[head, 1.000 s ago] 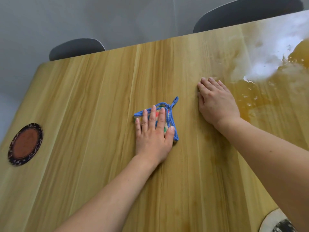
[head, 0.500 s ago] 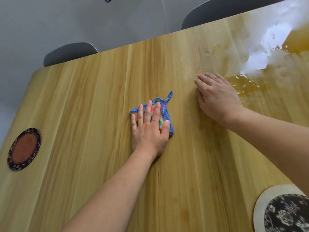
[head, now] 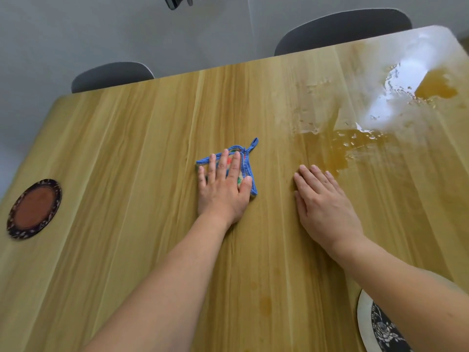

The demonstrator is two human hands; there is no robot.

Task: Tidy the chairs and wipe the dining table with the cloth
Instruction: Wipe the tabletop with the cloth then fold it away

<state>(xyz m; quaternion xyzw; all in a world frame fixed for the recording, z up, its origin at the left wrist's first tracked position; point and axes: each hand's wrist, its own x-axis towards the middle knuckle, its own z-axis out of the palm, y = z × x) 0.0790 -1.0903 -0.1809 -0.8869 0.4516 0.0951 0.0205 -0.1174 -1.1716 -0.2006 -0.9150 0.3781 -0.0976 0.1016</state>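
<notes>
Wiping goes best with firm, even pressure: left hand (head: 223, 189) lies flat, fingers spread, pressing the blue-edged cloth (head: 247, 168) on the worktop (head: 127, 148) mid-surface. Right hand (head: 322, 201) rests spread and empty beside it, bracing. Judged from the wet patch (head: 337, 151) just right, overlapping strokes should sweep toward that spill, palm weight over the cloth.

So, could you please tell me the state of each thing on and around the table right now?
left hand: flat, fingers straight, pressing on the cloth
right hand: flat on the bare table, holding nothing
cloth: folded, lying flat under the left hand
table: wet patch at the far right, dry near the cloth
two grey chairs: tucked against the far edge
</notes>
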